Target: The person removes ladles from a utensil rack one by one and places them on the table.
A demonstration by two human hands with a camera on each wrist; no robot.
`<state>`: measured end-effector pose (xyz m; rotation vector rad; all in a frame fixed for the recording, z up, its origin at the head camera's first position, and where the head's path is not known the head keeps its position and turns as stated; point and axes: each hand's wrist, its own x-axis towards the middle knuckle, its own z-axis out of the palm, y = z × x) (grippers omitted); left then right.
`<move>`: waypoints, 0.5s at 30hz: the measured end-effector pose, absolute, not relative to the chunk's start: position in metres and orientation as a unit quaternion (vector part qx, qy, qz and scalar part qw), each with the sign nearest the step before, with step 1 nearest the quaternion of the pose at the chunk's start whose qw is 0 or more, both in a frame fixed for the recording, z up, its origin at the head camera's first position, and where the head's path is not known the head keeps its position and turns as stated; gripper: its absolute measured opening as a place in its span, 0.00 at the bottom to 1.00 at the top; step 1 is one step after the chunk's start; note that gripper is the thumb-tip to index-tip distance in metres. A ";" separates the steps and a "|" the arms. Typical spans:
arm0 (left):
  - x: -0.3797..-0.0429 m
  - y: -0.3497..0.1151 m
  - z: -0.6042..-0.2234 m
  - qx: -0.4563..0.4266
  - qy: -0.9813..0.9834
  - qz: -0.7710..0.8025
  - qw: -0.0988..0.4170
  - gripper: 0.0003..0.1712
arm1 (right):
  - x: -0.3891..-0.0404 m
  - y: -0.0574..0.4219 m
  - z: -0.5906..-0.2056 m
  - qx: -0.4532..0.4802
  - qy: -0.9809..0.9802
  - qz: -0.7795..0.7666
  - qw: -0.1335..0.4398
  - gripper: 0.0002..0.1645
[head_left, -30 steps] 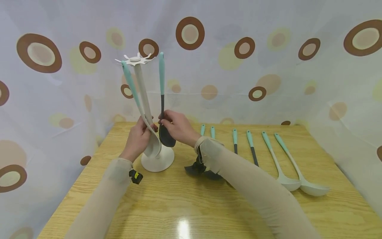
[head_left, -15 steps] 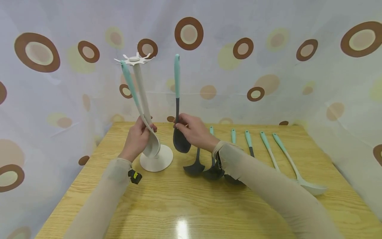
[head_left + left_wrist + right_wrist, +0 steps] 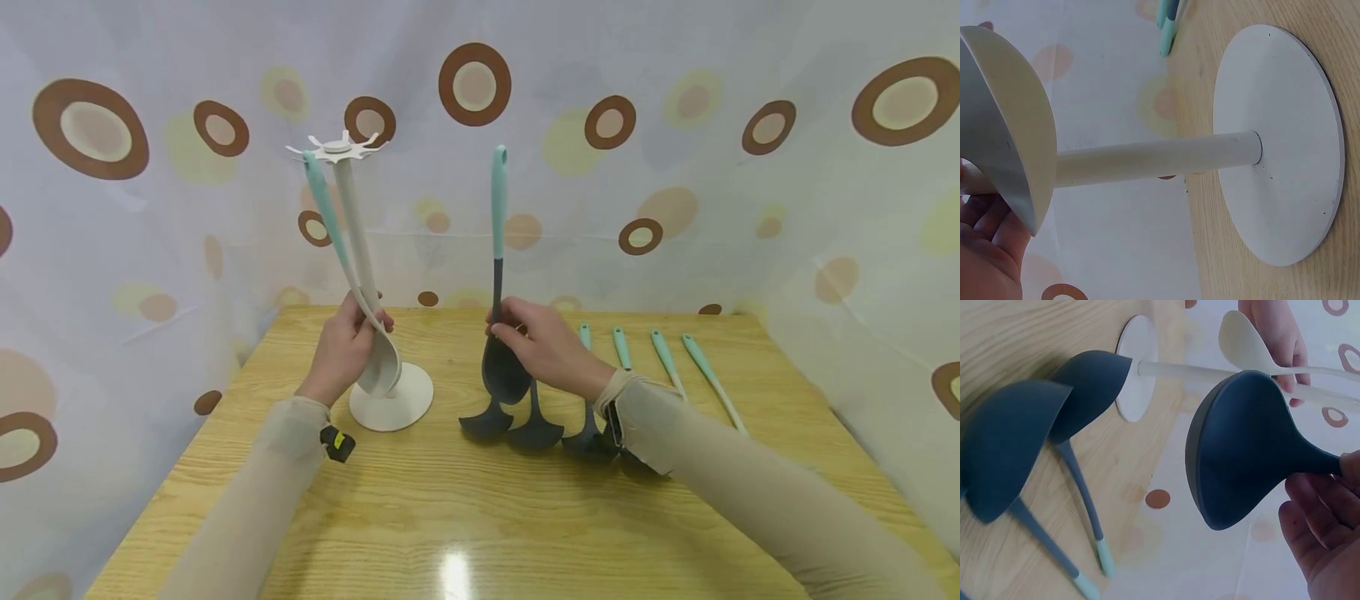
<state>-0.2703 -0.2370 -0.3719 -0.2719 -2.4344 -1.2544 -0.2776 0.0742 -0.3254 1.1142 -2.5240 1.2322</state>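
My left hand (image 3: pixel 343 346) grips the pole of a white utensil stand (image 3: pixel 392 402), which rises from a round base to a hooked rack on top. A white ladle (image 3: pixel 382 367) with a mint handle hangs from that rack, its bowl beside the left fingers. In the left wrist view the ladle's bowl (image 3: pixel 1022 119) partly covers the hand. To the right, my right hand (image 3: pixel 551 346) pinches a dark ladle (image 3: pixel 506 371) at its neck, bowl down and mint handle up. The right wrist view shows this ladle's bowl (image 3: pixel 1241 450) close up, apart from the stand.
Several dark ladles (image 3: pixel 536 435) lie on the wooden table (image 3: pixel 337 517) below and beside the right hand. Two light utensils with mint handles (image 3: pixel 701 362) lie further right, their lower parts hidden by the right sleeve. A patterned curtain (image 3: pixel 555 75) surrounds the table.
My right hand has carried the dark ladle rightward, away from the stand, its handle still upright. My left hand stays in place on the pole.
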 end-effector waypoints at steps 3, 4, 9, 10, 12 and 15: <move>-0.271 -0.237 -0.373 -0.098 -0.867 -0.448 0.192 0.21 | -0.274 0.090 -0.324 0.359 -0.842 0.398 0.061 0.07; -0.271 -0.237 -0.373 -0.098 -0.867 -0.449 0.192 0.21 | -0.273 0.095 -0.324 0.355 -0.846 0.394 0.062 0.07; -0.270 -0.236 -0.372 -0.094 -0.870 -0.447 0.186 0.21 | -0.273 0.121 -0.325 0.342 -0.859 0.374 0.068 0.08; -0.270 -0.236 -0.372 -0.093 -0.870 -0.447 0.185 0.21 | -0.273 0.127 -0.325 0.340 -0.862 0.370 0.070 0.08; -0.270 -0.236 -0.371 -0.092 -0.871 -0.446 0.183 0.21 | -0.273 0.137 -0.325 0.335 -0.867 0.361 0.075 0.08; -0.269 -0.237 -0.371 -0.091 -0.872 -0.447 0.179 0.18 | -0.274 0.153 -0.323 0.325 -0.876 0.348 0.079 0.08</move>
